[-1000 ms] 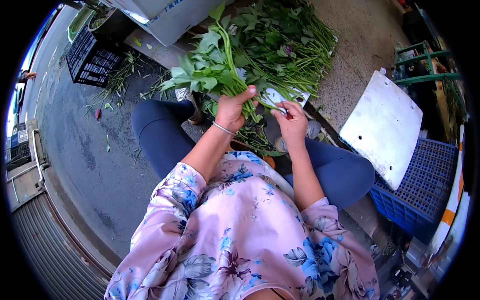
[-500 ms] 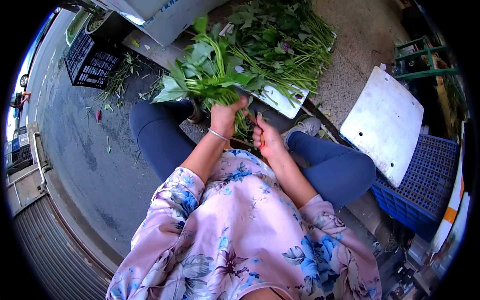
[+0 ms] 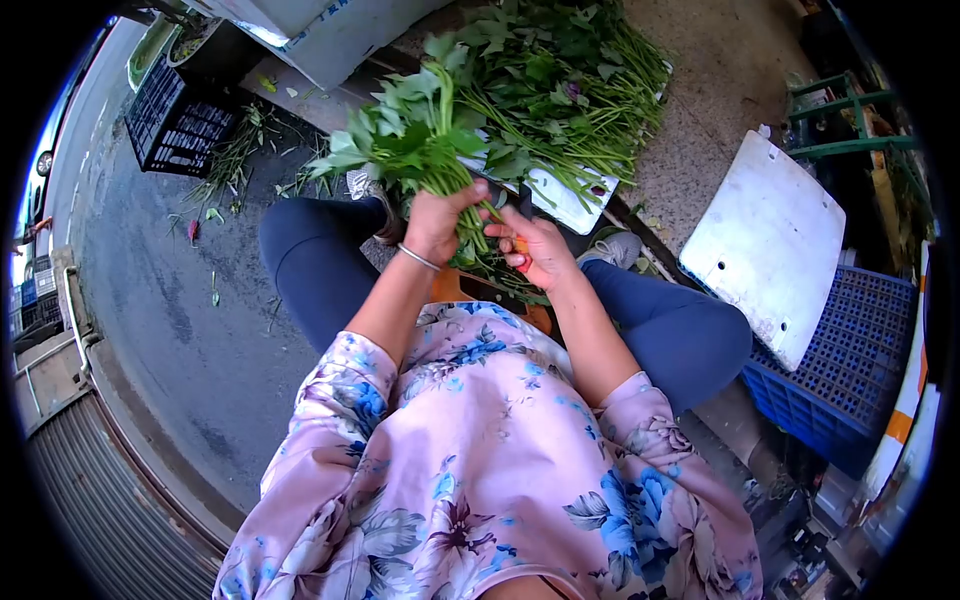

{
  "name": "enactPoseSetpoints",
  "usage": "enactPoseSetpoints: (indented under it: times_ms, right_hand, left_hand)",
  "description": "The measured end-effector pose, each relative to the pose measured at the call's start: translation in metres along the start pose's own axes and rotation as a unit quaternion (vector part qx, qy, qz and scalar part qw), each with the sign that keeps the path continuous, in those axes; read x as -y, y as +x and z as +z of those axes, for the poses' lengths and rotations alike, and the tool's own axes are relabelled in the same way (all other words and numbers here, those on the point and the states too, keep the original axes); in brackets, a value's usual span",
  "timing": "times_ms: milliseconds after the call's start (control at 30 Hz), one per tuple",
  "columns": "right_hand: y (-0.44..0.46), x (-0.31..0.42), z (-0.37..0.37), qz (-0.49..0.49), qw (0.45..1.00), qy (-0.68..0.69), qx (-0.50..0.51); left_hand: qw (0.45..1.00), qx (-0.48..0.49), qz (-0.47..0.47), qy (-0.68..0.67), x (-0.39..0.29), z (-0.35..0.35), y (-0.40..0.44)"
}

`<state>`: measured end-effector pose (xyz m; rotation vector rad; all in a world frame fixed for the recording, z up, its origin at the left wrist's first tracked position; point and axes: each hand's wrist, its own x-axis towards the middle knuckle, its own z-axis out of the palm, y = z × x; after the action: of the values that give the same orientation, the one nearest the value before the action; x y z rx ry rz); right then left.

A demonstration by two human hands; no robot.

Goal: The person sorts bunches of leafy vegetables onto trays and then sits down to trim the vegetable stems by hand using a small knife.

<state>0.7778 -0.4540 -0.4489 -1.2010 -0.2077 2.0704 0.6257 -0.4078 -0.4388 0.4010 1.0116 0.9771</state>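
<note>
Green stems make up the bunch [image 3: 400, 140] that our left hand [image 3: 437, 225] holds, fingers wrapped round it low down, out in front of our lap. From that grip the leafy end spreads up and away, forward and a little to the left, while the short lower ends slant back to the right, so the long axis points roughly at our right hand [image 3: 535, 248]. That hand is the nearer to the stem ends and sits just beside them; whether its fingertips touch them we cannot tell. Its fingers are curled round a small orange-red thing [image 3: 521, 244], mostly hidden, perhaps a handle. Both hands are between the left knee [image 3: 295, 235] and the right knee [image 3: 705, 340], which bound the room to either side, with more space toward the right knee than across the narrow gap between the hands. Ahead, the near edge of a small white board [image 3: 567, 203] lies beyond the right hand, partly under a pile of greens [image 3: 560, 75] whose stems slant toward us and to the right. Farther right, a large white board [image 3: 765, 240] leans over a blue crate [image 3: 860, 350], well apart from both hands.
</note>
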Motion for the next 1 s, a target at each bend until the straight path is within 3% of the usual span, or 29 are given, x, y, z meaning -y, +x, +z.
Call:
enactPoseSetpoints:
  times_ms: [133, 200, 267, 333, 400, 467, 533, 567, 633, 667, 733, 800, 867, 900, 967, 1000]
  right_hand:
    - [-0.004, 0.002, -0.001, -0.043, 0.997, -0.056, -0.037]
    - [-0.008, 0.006, -0.010, -0.090, 0.994, 0.039, -0.057]
    - [-0.005, 0.013, -0.020, -0.169, 0.971, 0.162, -0.057]
    - [-0.008, 0.021, -0.019, -0.223, 0.945, 0.205, -0.121]
    - [-0.008, 0.018, -0.012, -0.245, 0.936, 0.063, -0.245]
    - [0.003, -0.001, -0.003, -0.269, 0.928, -0.062, -0.251]
    - [0.023, -0.032, -0.006, -0.269, 0.900, -0.281, -0.198]
    - [0.022, -0.033, -0.012, -0.269, 0.899, -0.280, -0.203]
    - [0.006, -0.015, 0.003, -0.098, 0.971, -0.193, -0.101]
    - [0.005, -0.002, -0.002, -0.088, 0.957, -0.259, -0.095]
    - [0.014, 0.027, -0.020, -0.151, 0.924, -0.305, -0.175]
    - [0.042, 0.056, -0.059, -0.246, 0.772, -0.466, -0.356]
    - [0.062, 0.070, -0.085, -0.235, 0.671, -0.561, -0.424]
    - [0.074, 0.070, -0.099, -0.238, 0.671, -0.563, -0.421]
    - [0.094, 0.065, -0.121, -0.228, 0.576, -0.664, -0.420]
    - [0.090, 0.069, -0.120, -0.231, 0.575, -0.665, -0.417]
  left_hand:
    - [0.999, -0.012, -0.029, 0.011, 0.006, 0.002, -0.009]
    - [0.997, -0.028, -0.060, 0.026, 0.005, -0.001, -0.012]
    - [0.997, -0.031, -0.057, -0.048, 0.008, -0.005, -0.012]
    - [0.996, -0.011, -0.074, -0.054, 0.016, -0.005, -0.009]
    - [0.993, -0.019, -0.074, -0.092, 0.026, -0.001, -0.008]
    - [0.991, -0.027, -0.072, -0.111, 0.034, 0.001, -0.006]
    - [0.996, 0.005, -0.056, -0.071, 0.034, -0.001, -0.008]
    - [0.991, 0.010, -0.085, -0.101, 0.031, -0.001, -0.009]
    - [0.988, -0.033, -0.077, -0.131, 0.027, -0.001, -0.012]
    - [0.982, -0.076, -0.067, -0.160, 0.026, -0.002, -0.012]
    - [0.990, -0.082, -0.009, -0.118, 0.016, 0.000, -0.017]
    - [0.991, -0.083, 0.056, -0.093, -0.001, 0.007, -0.019]
    - [0.989, -0.082, 0.072, -0.095, -0.008, 0.008, -0.014]
    - [0.986, -0.057, 0.037, -0.154, -0.008, 0.004, -0.008]
    - [0.975, -0.034, -0.035, -0.215, -0.013, 0.003, 0.000]
    - [0.975, -0.035, -0.031, -0.217, -0.010, -0.001, 0.005]
